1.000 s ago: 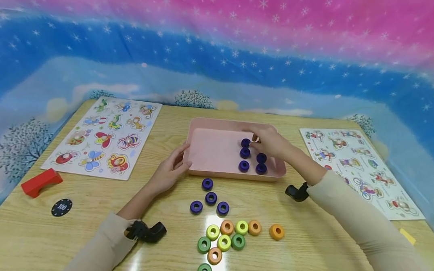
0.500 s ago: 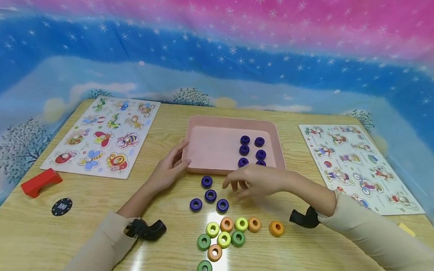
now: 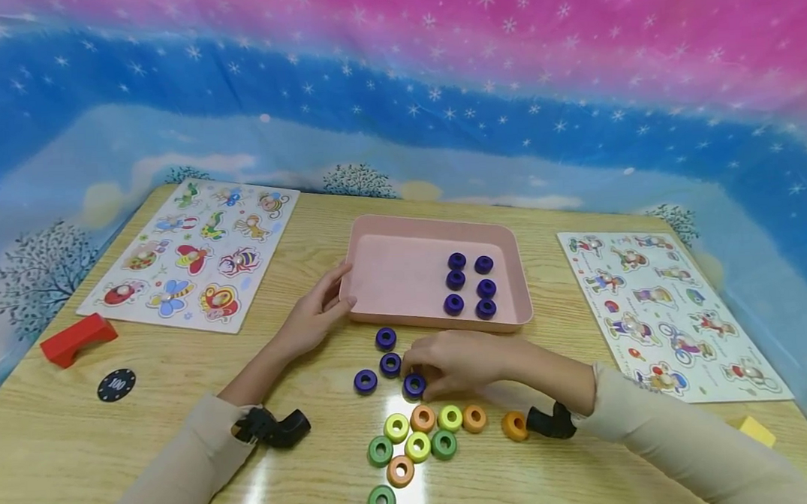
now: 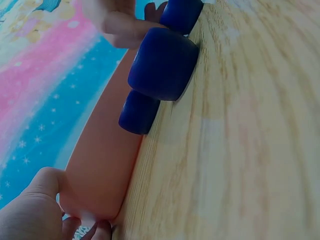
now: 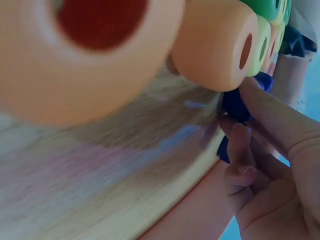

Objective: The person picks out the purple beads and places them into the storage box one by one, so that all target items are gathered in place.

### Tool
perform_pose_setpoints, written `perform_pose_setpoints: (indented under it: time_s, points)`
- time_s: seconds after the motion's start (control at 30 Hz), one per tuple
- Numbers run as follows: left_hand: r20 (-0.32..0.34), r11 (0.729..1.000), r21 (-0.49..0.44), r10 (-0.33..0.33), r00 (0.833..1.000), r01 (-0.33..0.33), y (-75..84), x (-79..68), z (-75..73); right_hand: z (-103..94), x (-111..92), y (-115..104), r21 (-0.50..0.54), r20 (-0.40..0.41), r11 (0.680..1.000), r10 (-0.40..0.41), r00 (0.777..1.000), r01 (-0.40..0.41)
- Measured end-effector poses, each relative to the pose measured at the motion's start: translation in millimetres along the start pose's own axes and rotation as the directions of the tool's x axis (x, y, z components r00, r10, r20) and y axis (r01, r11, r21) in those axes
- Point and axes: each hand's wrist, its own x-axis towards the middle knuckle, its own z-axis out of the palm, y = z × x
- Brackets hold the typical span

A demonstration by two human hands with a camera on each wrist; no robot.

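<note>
My left hand grips the left end of a pink tray, thumb at the near corner; the left wrist view shows the hand around that corner. Just in front of the tray, my right hand pinches a purple bead between thumb and fingers. This bead stands on the table, and the right wrist view shows the thumb against it. Other loose purple beads lie to its left, one of them farthest left. Several purple beads sit in two columns in the tray's right half.
Green, yellow and orange beads cluster nearer me, with one orange bead beside the right wrist camera. Picture puzzle boards lie left and right. A red block, black chip and yellow block lie outward.
My right hand has come out of the tray's right side, towards me and leftward, onto a purple bead on the table. The left hand has stayed on the tray.
</note>
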Motion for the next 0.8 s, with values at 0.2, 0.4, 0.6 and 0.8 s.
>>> perform_pose_setpoints:
  time_s: [0.2,0.4,0.6,0.8]
  points:
    - [-0.002,1.0,0.004,0.003,1.0,-0.003,-0.9,0.3,-0.3,-12.1,-6,-1,0.032,-0.052,0.999,0.021,0.998,-0.019]
    - [-0.005,1.0,0.007,0.006,1.0,-0.006,-2.0,-0.3,-1.6,-34.5,-6,10,0.012,-0.248,0.996,0.091,0.964,-0.091]
    - [0.001,1.0,-0.009,0.017,1.0,-0.017,-1.9,-0.4,-1.0,-37.5,0,38,0.029,-0.38,0.966,0.25,0.891,-0.259]
    - [0.004,1.0,-0.017,0.019,1.0,-0.019,-2.6,0.1,-0.4,-33.6,6,54,0.003,-0.364,0.956,0.273,0.89,-0.293]
